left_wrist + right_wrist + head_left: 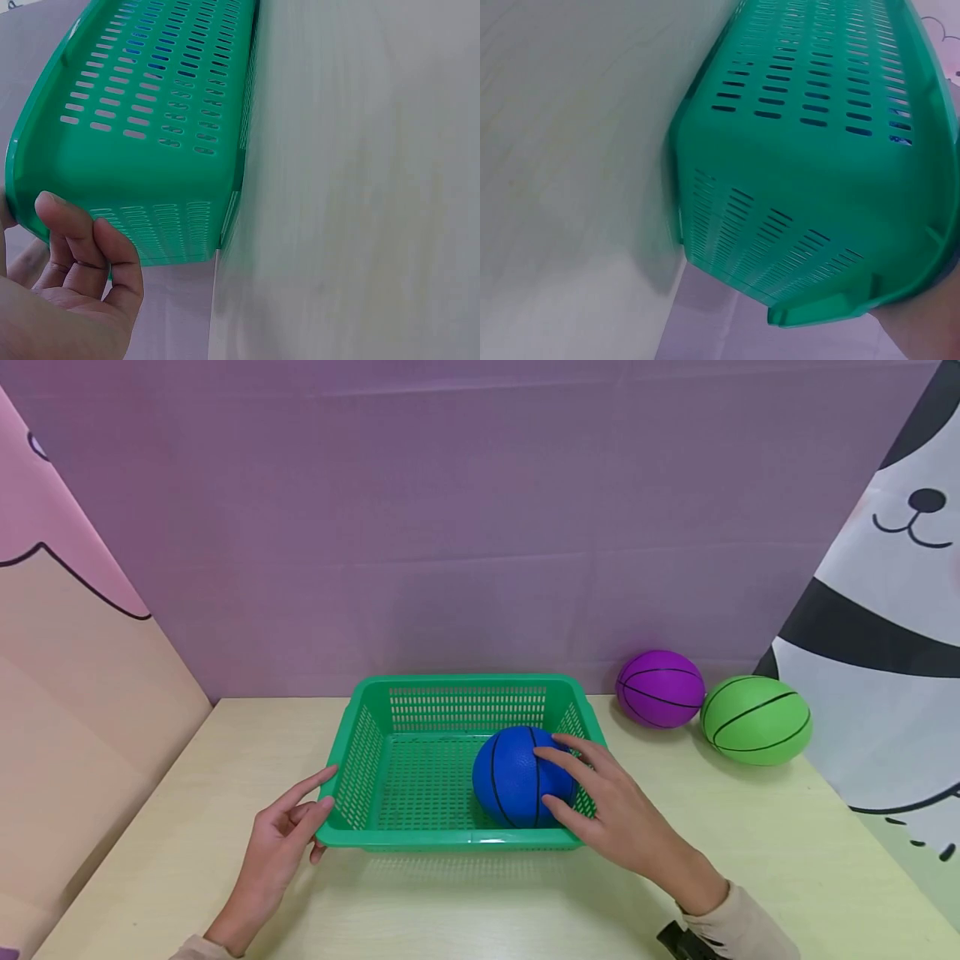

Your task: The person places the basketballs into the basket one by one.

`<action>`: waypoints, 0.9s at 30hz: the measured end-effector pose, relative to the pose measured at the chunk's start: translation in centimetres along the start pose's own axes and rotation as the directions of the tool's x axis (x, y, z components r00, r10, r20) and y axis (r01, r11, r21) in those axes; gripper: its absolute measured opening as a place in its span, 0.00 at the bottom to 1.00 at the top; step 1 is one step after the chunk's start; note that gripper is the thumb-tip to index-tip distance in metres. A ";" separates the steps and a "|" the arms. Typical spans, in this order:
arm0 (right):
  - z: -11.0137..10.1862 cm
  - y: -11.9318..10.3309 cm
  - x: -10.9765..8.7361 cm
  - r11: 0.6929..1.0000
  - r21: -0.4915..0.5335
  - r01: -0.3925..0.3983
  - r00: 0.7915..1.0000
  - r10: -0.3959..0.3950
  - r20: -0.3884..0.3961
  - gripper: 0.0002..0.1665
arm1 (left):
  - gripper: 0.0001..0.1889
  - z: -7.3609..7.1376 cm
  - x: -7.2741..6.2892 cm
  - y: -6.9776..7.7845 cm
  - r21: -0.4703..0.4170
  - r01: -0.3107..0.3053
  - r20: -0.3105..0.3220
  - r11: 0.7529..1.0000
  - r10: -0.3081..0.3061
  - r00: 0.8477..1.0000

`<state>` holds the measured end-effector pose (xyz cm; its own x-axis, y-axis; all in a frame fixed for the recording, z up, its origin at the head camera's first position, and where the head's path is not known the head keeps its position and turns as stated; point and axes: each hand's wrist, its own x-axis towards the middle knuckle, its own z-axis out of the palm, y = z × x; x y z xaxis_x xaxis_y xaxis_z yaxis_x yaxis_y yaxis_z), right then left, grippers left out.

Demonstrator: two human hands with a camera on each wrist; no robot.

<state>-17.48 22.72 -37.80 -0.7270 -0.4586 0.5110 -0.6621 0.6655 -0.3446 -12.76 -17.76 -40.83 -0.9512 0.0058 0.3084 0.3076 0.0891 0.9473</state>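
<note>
A green plastic basket (pixel 431 837) with slotted walls stands on the table. My left hand (pixel 273 847) holds its front left corner, thumb on the rim and other fingers bent below it; the left wrist view shows those fingers (pixel 71 225) outside the wall. Inside the basket, on the right, is a blue ball (pixel 510 777) with black lines. My right hand (pixel 626 810) reaches over the right rim and grips this ball, fingers across its upper right side and thumb at its front. In the right wrist view the basket (pixel 795 165) hides most of that hand.
On the table (pixel 480 910), behind and right of the basket, a purple ball (pixel 660 689) and a light green ball (pixel 757 720) sit side by side. A purple cloth backdrop (pixel 465 527) rises at the table's far edge, with printed panels at both sides.
</note>
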 end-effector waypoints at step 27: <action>-2.2 0.7 0.3 0.996 -0.074 0.040 0.995 -0.047 -0.086 0.24 | 0.22 -0.1 0.0 0.0 0.018 0.034 -0.013 0.999 -0.034 0.999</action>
<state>-17.79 24.39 -36.13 -0.6769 -0.4366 0.5925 -0.6754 0.6885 -0.2643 -12.78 -17.82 -40.78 -0.9608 -0.0102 0.2770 0.2743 0.1073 0.9556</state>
